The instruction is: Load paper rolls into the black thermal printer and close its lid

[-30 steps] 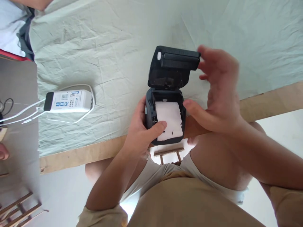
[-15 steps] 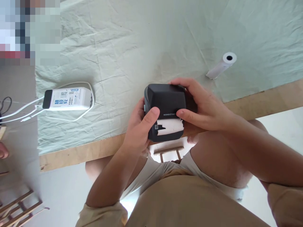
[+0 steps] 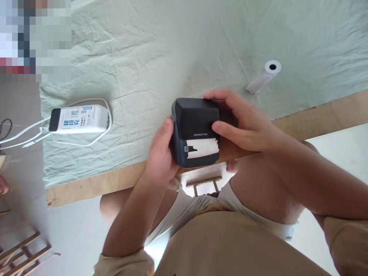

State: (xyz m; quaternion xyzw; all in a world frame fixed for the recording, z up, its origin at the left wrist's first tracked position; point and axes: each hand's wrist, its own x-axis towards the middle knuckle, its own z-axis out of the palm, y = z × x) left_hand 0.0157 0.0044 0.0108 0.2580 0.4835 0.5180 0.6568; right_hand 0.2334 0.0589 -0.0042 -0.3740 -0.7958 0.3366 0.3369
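A black label printer (image 3: 197, 119) with a torn white label strip (image 3: 204, 148) on its lower front is held over the table's near edge. My left hand (image 3: 161, 151) grips its left side, the thumb upright along the edge and the other fingers hidden behind it. From the right, my right hand (image 3: 244, 122) clasps the printer, thumb on its front face and fingers round the top right corner. A white paper roll (image 3: 264, 76) stands on the cloth, up and to the right of the printer.
On the left of the green-covered table (image 3: 138, 69) lies a white power strip (image 3: 82, 119) with white cables. Wooden stool frames (image 3: 25, 255) are on the floor at the lower left. Part of another person's hand (image 3: 3, 185) shows at the left edge.
My left thumb has moved off the printer's front face to its left side edge. The printer and the other things appear slightly further left and up in the view.
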